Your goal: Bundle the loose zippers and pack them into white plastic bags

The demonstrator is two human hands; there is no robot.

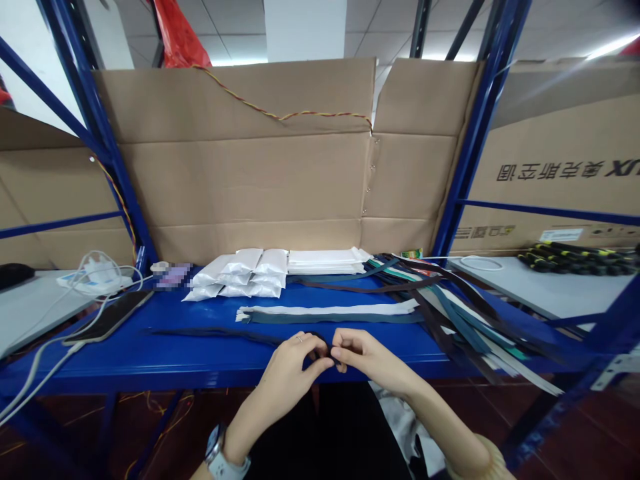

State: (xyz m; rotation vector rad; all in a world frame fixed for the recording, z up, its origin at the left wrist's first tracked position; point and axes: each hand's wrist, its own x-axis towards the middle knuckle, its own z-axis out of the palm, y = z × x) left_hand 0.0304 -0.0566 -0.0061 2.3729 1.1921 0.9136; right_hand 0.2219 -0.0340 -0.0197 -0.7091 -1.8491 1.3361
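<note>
My left hand [293, 365] and my right hand [364, 353] meet at the table's front edge, fingers pinched close together. A dark zipper [215, 331] runs from my left hand out to the left across the blue tabletop. Its near end curls up between my fingers, and both hands grip it there. My fingers hide most of that end. Just beyond my hands a white zipper [325, 310] and a grey-blue zipper [330, 319] lie side by side. A large bundle of zippers [465, 313] in several colours spreads to the right, some hanging over the front edge.
White packets [240, 273] are stacked at the back, beside a pile of flat white strips [325, 261]. A phone [113, 317] with a white cable lies at the left. Cardboard [260, 180] walls the back; blue posts [473, 127] flank it. Black-and-yellow items [575, 259] lie far right.
</note>
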